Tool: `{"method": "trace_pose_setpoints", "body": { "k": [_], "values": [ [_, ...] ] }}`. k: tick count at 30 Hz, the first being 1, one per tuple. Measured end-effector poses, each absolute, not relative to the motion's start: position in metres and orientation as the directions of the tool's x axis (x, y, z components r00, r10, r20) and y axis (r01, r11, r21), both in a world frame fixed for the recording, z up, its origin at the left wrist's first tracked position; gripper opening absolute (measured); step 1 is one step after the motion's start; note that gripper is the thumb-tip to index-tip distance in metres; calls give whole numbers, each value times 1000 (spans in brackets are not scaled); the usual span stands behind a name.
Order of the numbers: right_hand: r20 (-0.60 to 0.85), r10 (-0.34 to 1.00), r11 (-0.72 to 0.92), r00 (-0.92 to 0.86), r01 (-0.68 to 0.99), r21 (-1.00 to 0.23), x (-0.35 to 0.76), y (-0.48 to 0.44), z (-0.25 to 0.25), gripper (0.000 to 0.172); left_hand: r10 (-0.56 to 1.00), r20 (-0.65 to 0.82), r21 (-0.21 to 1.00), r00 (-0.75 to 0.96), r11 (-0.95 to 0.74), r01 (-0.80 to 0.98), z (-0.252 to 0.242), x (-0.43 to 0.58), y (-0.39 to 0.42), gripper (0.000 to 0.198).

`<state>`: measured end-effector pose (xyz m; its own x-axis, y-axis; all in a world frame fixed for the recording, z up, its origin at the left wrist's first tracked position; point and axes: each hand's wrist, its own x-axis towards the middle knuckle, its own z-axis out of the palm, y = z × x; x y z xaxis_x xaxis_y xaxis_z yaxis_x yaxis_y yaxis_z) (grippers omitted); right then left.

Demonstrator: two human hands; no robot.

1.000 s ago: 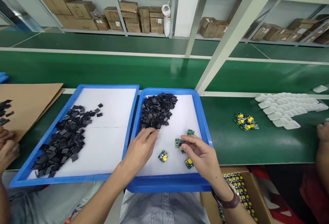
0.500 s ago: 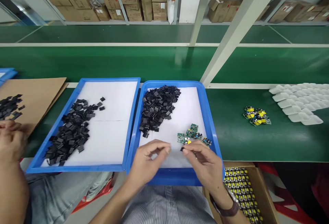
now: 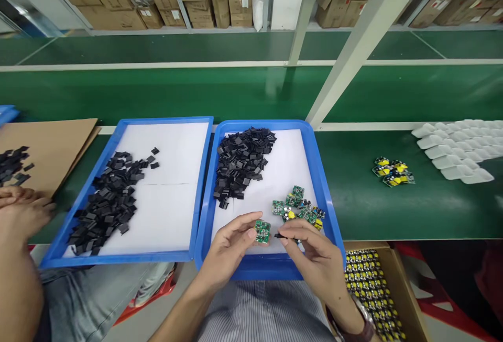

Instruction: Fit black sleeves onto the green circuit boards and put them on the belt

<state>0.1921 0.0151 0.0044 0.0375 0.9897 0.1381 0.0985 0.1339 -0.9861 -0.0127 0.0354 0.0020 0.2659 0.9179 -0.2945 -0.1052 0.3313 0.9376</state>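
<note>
Over the front of the blue tray (image 3: 328, 195), my left hand (image 3: 233, 247) grips a small green circuit board (image 3: 262, 231) by its edge, its component-dotted face toward me. My right hand (image 3: 314, 255) pinches a small black piece (image 3: 279, 235) between thumb and fingertips, just right of the board and apart from it. Behind my right hand lie several loose circuit boards (image 3: 295, 195), some with yellow parts. A heap of flat black pieces (image 3: 243, 158) fills the tray's back left.
To the left, a second blue tray (image 3: 202, 174) holds more black pieces; beyond it are a co-worker's hands (image 3: 23, 208) by a cardboard sheet (image 3: 51, 143). On the right are a board cluster (image 3: 393, 172), white plastic trays (image 3: 459, 148) and, lower, a carton of boards (image 3: 373, 289). A slanted post (image 3: 353, 48) rises behind.
A circuit board now shows in my left hand, where none was visible before. My right hand still pinches a black piece. The co-worker's hands have shifted slightly right.
</note>
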Motion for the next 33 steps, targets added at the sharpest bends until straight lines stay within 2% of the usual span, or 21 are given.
{"method": "trace_pose_setpoints", "body": {
  "k": [2,4,7,11,14,17,20,23,27,33],
  "values": [
    [156,987,152,36,86,-985,188,15,8,16,903,-330,890,273,394,-227,5,-14,32,35],
    [181,983,178,37,90,-980,185,16,10,20,889,-324,869,324,415,-269,9,-15,29,38],
    [235,972,230,29,127,-965,181,16,11,28,878,-277,873,391,400,-279,12,-16,26,44],
    [278,960,277,-27,212,-937,180,14,13,33,890,-231,884,392,361,-297,14,-18,22,47],
    [292,955,295,-48,225,-928,180,12,16,33,894,-207,892,398,339,-299,13,-21,22,39],
    [252,967,252,-26,190,-949,180,10,20,26,907,-177,905,382,303,-299,12,-23,21,24],
    [165,986,161,18,130,-978,179,6,22,18,949,-114,911,295,218,-350,10,-21,18,16],
    [83,996,82,11,96,-992,176,2,21,13,976,-43,930,212,117,-349,7,-17,13,21],
    [20,999,18,31,56,-998,171,-2,17,10,978,-23,952,208,85,-294,4,-13,7,51],
    [-13,998,-16,60,49,-999,166,-5,18,3,967,104,988,232,-73,-137,5,-14,10,46]
  ]
}}
